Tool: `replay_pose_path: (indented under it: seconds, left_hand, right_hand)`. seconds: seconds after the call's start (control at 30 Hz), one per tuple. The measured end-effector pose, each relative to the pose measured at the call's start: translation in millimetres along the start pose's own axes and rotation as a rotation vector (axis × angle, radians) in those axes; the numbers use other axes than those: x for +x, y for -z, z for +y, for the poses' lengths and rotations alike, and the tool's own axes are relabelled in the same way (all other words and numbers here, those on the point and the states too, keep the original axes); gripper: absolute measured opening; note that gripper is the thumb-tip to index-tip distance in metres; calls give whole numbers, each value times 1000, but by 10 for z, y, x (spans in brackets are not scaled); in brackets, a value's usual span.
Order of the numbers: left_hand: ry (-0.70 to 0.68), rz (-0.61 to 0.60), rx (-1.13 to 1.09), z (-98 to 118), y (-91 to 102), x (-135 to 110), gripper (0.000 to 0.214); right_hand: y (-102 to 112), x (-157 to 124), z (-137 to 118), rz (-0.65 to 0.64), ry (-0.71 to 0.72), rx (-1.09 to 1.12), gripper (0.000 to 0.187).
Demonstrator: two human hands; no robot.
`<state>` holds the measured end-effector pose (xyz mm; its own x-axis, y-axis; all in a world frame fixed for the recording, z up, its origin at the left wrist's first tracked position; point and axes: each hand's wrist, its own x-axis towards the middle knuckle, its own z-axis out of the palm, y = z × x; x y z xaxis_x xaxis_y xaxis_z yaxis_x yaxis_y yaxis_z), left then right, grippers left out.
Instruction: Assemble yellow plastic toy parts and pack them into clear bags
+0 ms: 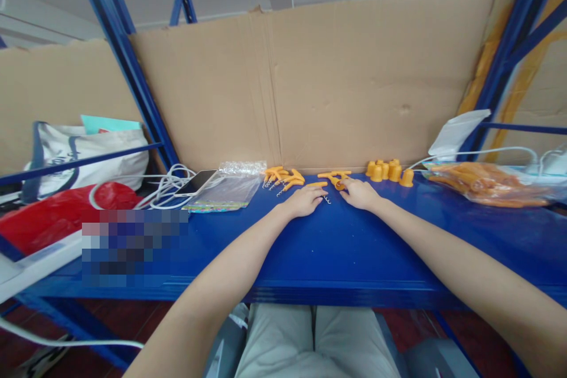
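My left hand [305,201] is closed around a corkscrew with an orange handle [317,184]. Its metal spiral [327,199] sticks out past the fingers, low over the blue shelf. Just to the right, my right hand [359,194] pinches an orange plastic piece with a round opening [340,185]; the fingers partly cover it. Behind both hands lie long orange plastic parts [334,175]. Left of my left hand is a loose pile of orange-handled corkscrews [278,176], spirals pointing toward me. Several orange bell-shaped caps [394,172] stand upright beyond my right hand.
A clear bag of orange parts [491,184] lies at the right. To the left are a clear plastic bag [230,189], a phone [198,183], white cables [166,189] and a red bag [66,212]. A cardboard panel [354,82] closes off the back of the blue shelf [336,248].
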<state>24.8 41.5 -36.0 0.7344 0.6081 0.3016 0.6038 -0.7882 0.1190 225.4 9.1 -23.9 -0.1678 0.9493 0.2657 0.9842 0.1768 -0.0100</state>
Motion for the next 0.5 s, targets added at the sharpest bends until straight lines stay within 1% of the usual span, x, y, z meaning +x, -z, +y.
replay_pose_path:
  seconds: [0.1,0.23,0.4,0.5]
  left_hand:
    - [-16,24,19,47,33,-11,24]
    - [27,30,60,112,50,-22,14]
    - [113,20,91,174,38,-26,23]
    - [221,24,91,134,22,-23,31]
  right_hand:
    - [0,0,3,6,3,4,37]
    - [13,-5,-8,-5,-23,5,35]
    - [33,-20,-21,-9,-17,0,32]
    - [25,-20,-9,-8,-4,-15,33]
